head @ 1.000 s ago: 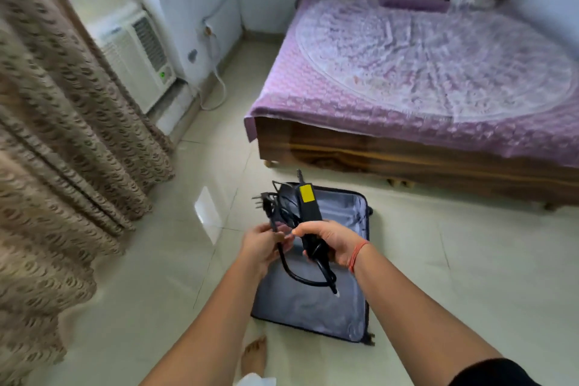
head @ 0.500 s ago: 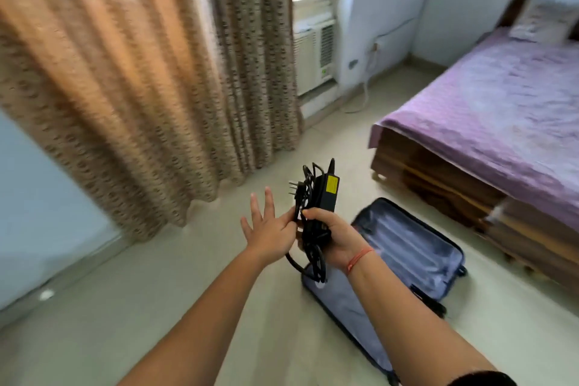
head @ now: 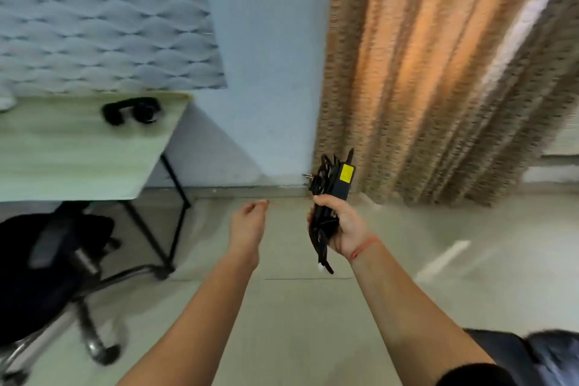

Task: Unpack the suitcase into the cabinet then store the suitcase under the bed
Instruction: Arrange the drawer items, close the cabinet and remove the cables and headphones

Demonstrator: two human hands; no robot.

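right hand [head: 341, 226]: fingers and thumb are wrapped round the lower half of the power adapter, which is held upright in front of the body. A red thread [head: 365, 246] circles the wrist.
power adapter [head: 340, 188]: a black brick with its black cable [head: 319, 238] bundled against its left side. Loops stand above the fist, a loose end hangs below it, and plug pins [head: 306, 176] jut out to the left.
yellow label [head: 347, 173]: a square sticker on the adapter's upper face; any print on it is too small to read.
left hand [head: 250, 222]: to the left of the adapter and clear of it, fingers loosely curled, grasping nothing.
floor [head: 297, 316]: pale glossy tiles with thin joint lines and a bright streak of light to the right.
curtain [head: 438, 72]: tan patterned folds, lit orange from behind, reaching the floor directly beyond the adapter.
wall [head: 266, 41]: plain pale blue, meeting the floor at a low skirting.
wall panel [head: 103, 34]: a grey wave-relief sheet fixed above the desk.
desk [head: 62, 160]: a light wood-grain top on thin black legs, standing against the wall at the left.
headphones [head: 131, 110]: black, lying on the desk top near its back edge.
office chair [head: 47, 276]: a black seat on a chrome castor base beside the desk's front legs; blurred.
suitcase [head: 551, 354]: only a dark grey-blue corner shows, on the floor at the lower right behind the right arm. Its contents cannot be seen.
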